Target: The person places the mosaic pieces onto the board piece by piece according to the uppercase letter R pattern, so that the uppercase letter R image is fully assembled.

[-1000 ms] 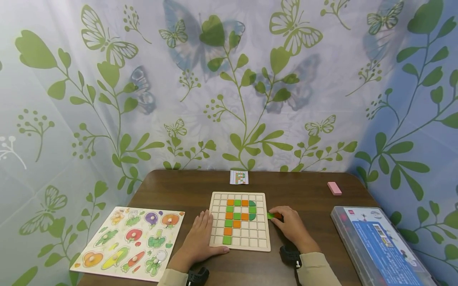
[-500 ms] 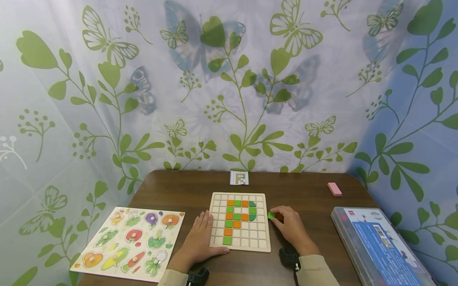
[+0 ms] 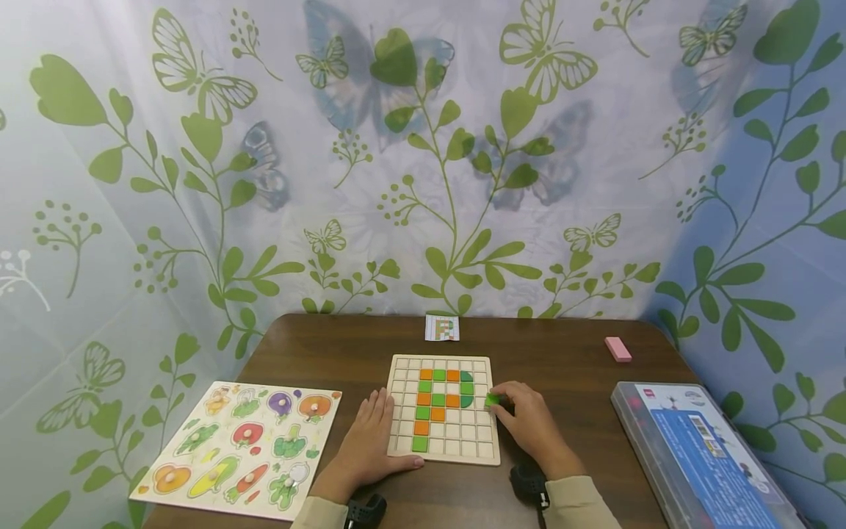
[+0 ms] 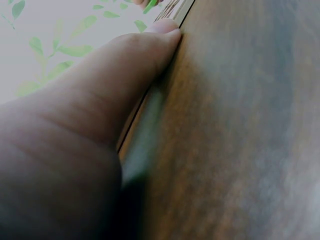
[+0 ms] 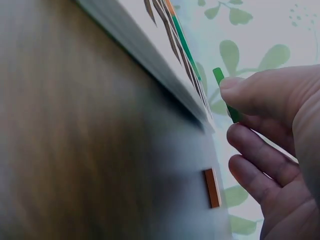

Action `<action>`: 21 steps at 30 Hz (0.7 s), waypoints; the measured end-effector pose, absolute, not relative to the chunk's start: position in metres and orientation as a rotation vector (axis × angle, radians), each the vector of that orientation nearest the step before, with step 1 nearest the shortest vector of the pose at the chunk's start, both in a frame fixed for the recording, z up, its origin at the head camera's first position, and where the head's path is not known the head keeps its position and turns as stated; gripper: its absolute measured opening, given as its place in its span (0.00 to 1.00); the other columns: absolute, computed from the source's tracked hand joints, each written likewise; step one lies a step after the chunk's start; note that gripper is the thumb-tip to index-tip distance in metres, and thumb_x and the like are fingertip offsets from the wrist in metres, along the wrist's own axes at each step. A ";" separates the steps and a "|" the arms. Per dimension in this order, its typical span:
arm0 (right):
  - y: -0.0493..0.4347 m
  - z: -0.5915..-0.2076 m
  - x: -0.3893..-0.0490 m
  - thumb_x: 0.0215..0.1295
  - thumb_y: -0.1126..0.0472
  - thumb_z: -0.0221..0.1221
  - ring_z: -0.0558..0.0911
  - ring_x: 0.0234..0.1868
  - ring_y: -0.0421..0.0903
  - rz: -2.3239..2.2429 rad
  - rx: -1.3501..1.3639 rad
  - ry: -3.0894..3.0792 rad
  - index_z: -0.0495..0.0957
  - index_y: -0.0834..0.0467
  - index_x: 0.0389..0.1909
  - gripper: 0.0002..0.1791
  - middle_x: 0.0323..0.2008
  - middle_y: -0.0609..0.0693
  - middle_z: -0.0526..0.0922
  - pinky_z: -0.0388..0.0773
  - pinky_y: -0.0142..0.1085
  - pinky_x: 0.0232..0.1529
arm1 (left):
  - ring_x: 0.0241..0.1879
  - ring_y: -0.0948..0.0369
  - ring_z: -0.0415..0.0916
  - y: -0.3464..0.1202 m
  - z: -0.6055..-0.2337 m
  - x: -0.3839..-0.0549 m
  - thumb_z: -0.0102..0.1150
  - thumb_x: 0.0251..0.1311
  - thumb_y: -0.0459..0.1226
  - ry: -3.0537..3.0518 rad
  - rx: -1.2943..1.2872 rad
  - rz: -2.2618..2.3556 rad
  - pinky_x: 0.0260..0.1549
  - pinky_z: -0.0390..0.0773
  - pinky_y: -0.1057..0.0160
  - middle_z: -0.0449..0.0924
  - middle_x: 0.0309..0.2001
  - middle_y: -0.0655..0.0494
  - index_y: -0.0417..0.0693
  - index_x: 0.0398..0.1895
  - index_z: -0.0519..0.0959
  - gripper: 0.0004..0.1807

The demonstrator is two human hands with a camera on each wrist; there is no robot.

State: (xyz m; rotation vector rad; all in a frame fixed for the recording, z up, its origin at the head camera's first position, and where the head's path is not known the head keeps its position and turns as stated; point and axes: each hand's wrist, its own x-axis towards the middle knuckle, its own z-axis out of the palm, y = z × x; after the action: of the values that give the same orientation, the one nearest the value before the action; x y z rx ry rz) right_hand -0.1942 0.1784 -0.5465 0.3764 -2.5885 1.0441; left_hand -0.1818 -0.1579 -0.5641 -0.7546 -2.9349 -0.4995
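Observation:
A wooden grid board (image 3: 406,426) lies mid-table, with green and orange square tiles and two rounded green ones set in it in a P-like shape. My left hand (image 3: 366,437) rests flat at its left edge, fingers straight, thumb along the near edge; the left wrist view shows the thumb (image 4: 115,75) against that edge. Thumb and fingers of my right hand (image 3: 529,422) pinch a green tile (image 3: 492,400) at the board's right edge. In the right wrist view this green tile (image 5: 233,113) is off the table, and an orange tile (image 5: 212,188) lies below on the tabletop.
A vegetable peg puzzle (image 3: 218,444) lies on the left. Behind the board is a small pattern card (image 3: 441,328). A pink block (image 3: 617,349) and a clear plastic case with a blue label (image 3: 710,448) are on the right. A patterned curtain (image 3: 423,184) hangs behind the table.
My right hand has picked the green tile up from beside the orange one and moved it slightly left, to the board's edge. The left hand stays where it was.

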 end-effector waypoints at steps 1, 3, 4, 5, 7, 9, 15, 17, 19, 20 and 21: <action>0.177 -0.546 -0.194 0.60 0.69 0.76 0.84 0.47 0.50 1.047 0.390 -2.591 0.88 0.57 0.47 0.15 0.49 0.50 0.85 0.85 0.48 0.47 | 0.79 0.36 0.48 -0.158 -0.564 -0.182 0.58 0.53 0.79 -2.934 -0.754 -0.503 0.76 0.51 0.40 0.49 0.80 0.28 0.25 0.80 0.54 0.73; 0.174 -0.545 -0.193 0.60 0.69 0.76 0.84 0.51 0.50 1.059 0.407 -2.599 0.88 0.56 0.47 0.14 0.49 0.49 0.86 0.84 0.49 0.50 | 0.79 0.36 0.48 -0.157 -0.564 -0.182 0.59 0.53 0.79 -2.936 -0.752 -0.506 0.75 0.52 0.40 0.49 0.80 0.28 0.25 0.80 0.54 0.73; 0.173 -0.544 -0.192 0.61 0.69 0.76 0.83 0.52 0.51 1.069 0.418 -2.603 0.88 0.56 0.47 0.14 0.49 0.48 0.86 0.84 0.50 0.51 | 0.79 0.36 0.48 -0.157 -0.564 -0.183 0.58 0.53 0.79 -2.939 -0.750 -0.504 0.76 0.51 0.40 0.49 0.80 0.28 0.25 0.80 0.54 0.73; 0.172 -0.544 -0.192 0.61 0.68 0.75 0.83 0.53 0.50 1.078 0.430 -2.608 0.88 0.55 0.47 0.14 0.49 0.47 0.85 0.84 0.50 0.52 | 0.79 0.36 0.48 -0.157 -0.564 -0.183 0.59 0.53 0.79 -2.938 -0.749 -0.501 0.75 0.52 0.40 0.49 0.80 0.28 0.25 0.80 0.54 0.73; 0.170 -0.544 -0.192 0.61 0.68 0.75 0.83 0.52 0.50 1.099 0.460 -2.615 0.87 0.55 0.47 0.15 0.49 0.46 0.85 0.84 0.49 0.51 | 0.79 0.36 0.48 -0.157 -0.564 -0.183 0.58 0.53 0.79 -2.938 -0.749 -0.492 0.76 0.52 0.40 0.49 0.80 0.28 0.25 0.80 0.54 0.73; 0.168 -0.544 -0.192 0.61 0.69 0.75 0.83 0.51 0.49 1.101 0.495 -2.613 0.88 0.55 0.47 0.15 0.48 0.44 0.85 0.84 0.49 0.51 | 0.79 0.36 0.48 -0.157 -0.564 -0.184 0.58 0.53 0.79 -2.936 -0.751 -0.487 0.75 0.52 0.40 0.49 0.80 0.28 0.25 0.80 0.54 0.73; 0.157 -0.545 -0.188 0.60 0.69 0.76 0.83 0.49 0.46 1.079 0.589 -2.603 0.87 0.55 0.45 0.14 0.46 0.43 0.84 0.84 0.47 0.49 | 0.79 0.37 0.48 -0.157 -0.564 -0.182 0.57 0.53 0.79 -2.940 -0.753 -0.495 0.75 0.52 0.40 0.49 0.80 0.28 0.25 0.80 0.54 0.73; 0.153 -0.545 -0.186 0.60 0.69 0.76 0.83 0.48 0.46 1.073 0.615 -2.594 0.87 0.55 0.44 0.13 0.46 0.43 0.85 0.84 0.46 0.48 | 0.79 0.36 0.48 -0.158 -0.564 -0.181 0.57 0.53 0.79 -2.936 -0.755 -0.497 0.75 0.52 0.40 0.49 0.80 0.28 0.25 0.79 0.54 0.73; 0.149 -0.545 -0.186 0.59 0.69 0.76 0.84 0.48 0.46 1.072 0.640 -2.583 0.87 0.56 0.43 0.13 0.46 0.44 0.85 0.84 0.45 0.49 | 0.79 0.36 0.49 -0.158 -0.564 -0.181 0.58 0.53 0.79 -2.929 -0.758 -0.501 0.75 0.53 0.39 0.50 0.79 0.28 0.25 0.79 0.55 0.73; 0.147 -0.545 -0.185 0.59 0.69 0.76 0.84 0.49 0.46 1.069 0.652 -2.584 0.87 0.56 0.43 0.13 0.46 0.44 0.86 0.84 0.46 0.49 | 0.79 0.36 0.49 -0.158 -0.564 -0.181 0.58 0.53 0.79 -2.926 -0.759 -0.503 0.75 0.53 0.39 0.50 0.79 0.28 0.25 0.79 0.55 0.73; 0.145 -0.545 -0.185 0.60 0.70 0.75 0.84 0.48 0.46 1.069 0.664 -2.592 0.87 0.56 0.43 0.12 0.46 0.45 0.86 0.84 0.46 0.49 | 0.79 0.36 0.49 -0.158 -0.564 -0.181 0.58 0.53 0.79 -2.924 -0.759 -0.501 0.75 0.53 0.39 0.50 0.79 0.28 0.25 0.79 0.55 0.73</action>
State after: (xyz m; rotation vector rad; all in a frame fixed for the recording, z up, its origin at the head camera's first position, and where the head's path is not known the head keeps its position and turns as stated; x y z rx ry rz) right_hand -0.1853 0.1450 -0.5447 0.6642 -2.5916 1.0685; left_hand -0.1807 -0.1582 -0.5639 -0.7595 -2.9240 -0.5011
